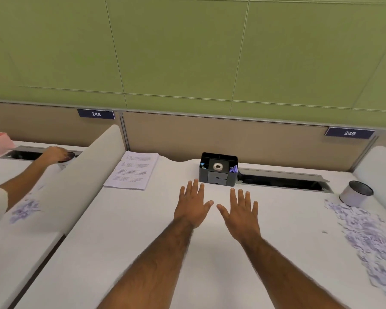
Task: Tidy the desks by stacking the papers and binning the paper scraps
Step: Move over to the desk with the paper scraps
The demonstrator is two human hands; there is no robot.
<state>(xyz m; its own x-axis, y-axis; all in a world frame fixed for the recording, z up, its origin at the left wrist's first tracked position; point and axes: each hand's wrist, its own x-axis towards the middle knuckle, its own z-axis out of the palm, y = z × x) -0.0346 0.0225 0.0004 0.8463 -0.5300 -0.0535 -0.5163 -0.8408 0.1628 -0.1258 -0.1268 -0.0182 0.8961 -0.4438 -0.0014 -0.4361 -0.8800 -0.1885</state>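
Note:
My left hand (193, 202) and my right hand (240, 211) are stretched out side by side above the middle of the white desk (143, 237), palms down, fingers straight and spread, holding nothing. A neat stack of printed papers (133, 170) lies at the desk's back left. Shredded purple-and-white paper scraps (370, 237) are strewn along the desk's right side. A small round metal bin (355, 194) stands upright just behind them at the back right.
A dark desk organiser (218, 169) with a tape roll stands at the back, just beyond my left hand. An open cable slot (283, 180) runs to its right. Past the white divider (87, 175), another person's hand (54, 153) reaches a cup; more scraps (26, 209) lie there.

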